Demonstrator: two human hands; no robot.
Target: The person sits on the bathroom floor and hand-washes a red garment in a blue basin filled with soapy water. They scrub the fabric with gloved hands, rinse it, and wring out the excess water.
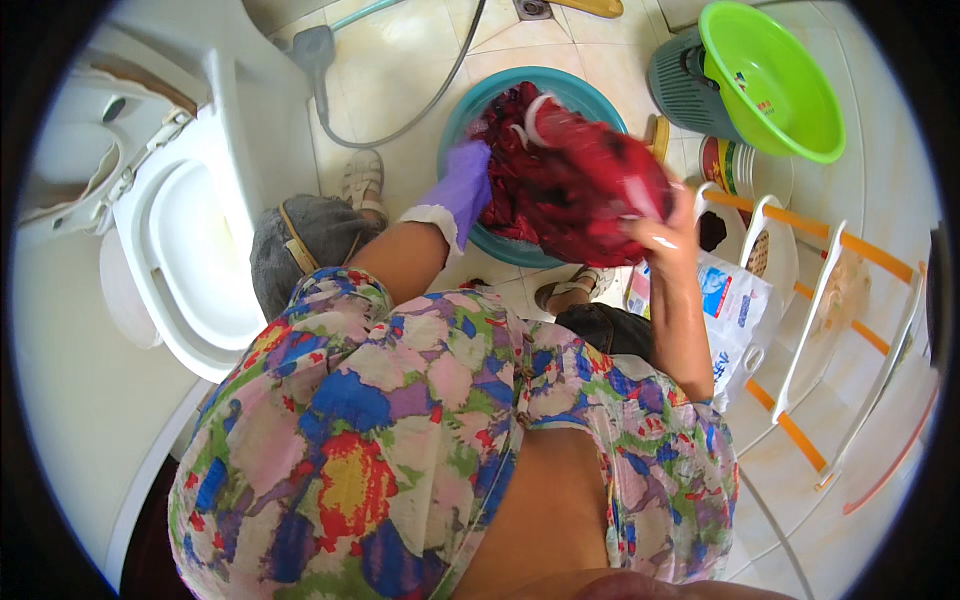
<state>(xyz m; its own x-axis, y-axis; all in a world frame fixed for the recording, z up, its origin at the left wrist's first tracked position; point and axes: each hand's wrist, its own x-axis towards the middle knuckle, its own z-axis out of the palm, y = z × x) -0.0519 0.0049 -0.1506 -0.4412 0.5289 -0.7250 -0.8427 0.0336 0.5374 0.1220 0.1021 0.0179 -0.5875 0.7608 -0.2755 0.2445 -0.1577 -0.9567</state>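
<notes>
A wet, dark red patterned garment is bunched over a teal plastic basin on the tiled floor. Bare and wet, my right hand grips the garment's right end, raised past the basin's rim. My left hand, in a purple rubber glove with a white cuff, holds the cloth at the basin's left side; its fingertips are hidden. The lifted part of the garment is blurred, with pale bands showing near its top. Some of the cloth rests down in the basin, where the water is mostly covered.
A white squat toilet or similar basin fixture stands left. A grey hose curves behind the basin, near a floor drain. Right are a lime-green basin on a dark bucket, a white-and-orange rack and a printed plastic bag.
</notes>
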